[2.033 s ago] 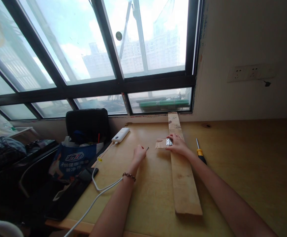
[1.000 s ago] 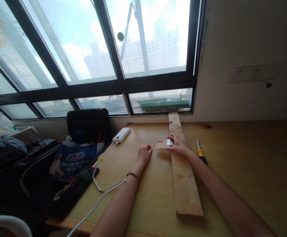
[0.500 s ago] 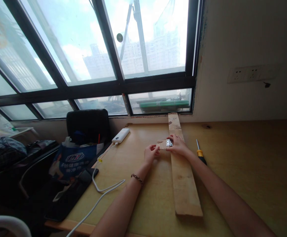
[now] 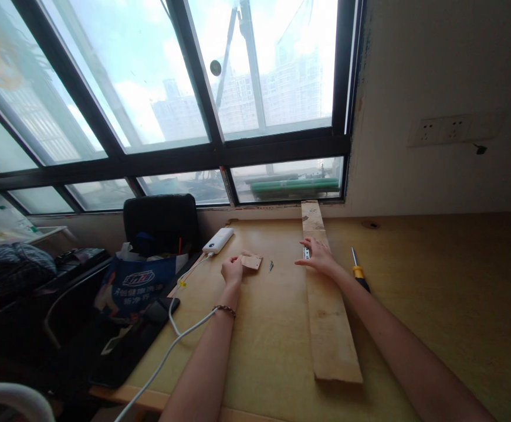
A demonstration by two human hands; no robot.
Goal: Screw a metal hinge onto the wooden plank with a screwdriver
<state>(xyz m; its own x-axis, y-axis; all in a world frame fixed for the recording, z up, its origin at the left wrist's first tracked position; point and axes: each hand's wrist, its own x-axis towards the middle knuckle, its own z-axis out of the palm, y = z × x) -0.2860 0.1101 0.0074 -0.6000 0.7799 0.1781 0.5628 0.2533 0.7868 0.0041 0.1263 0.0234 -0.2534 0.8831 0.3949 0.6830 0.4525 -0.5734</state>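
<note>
My left hand (image 4: 232, 271) pinches a bit of card (image 4: 251, 261) by its near side, so most of it sticks out toward the middle of the table. My right hand (image 4: 319, 256) has its thumb and pointing finger spread wide around a small metal hinge (image 4: 307, 252) on the wood board (image 4: 330, 316). I can't tell if the hidden fingers grip it; maybe the hand is there to stop it sliding. Some screws (image 4: 271, 266) lie on the table (image 4: 277, 351) between my hands, perhaps for easy reach. Right of the board lies a screwdriver (image 4: 358, 272), probably kept handy, its handle toward me.
</note>
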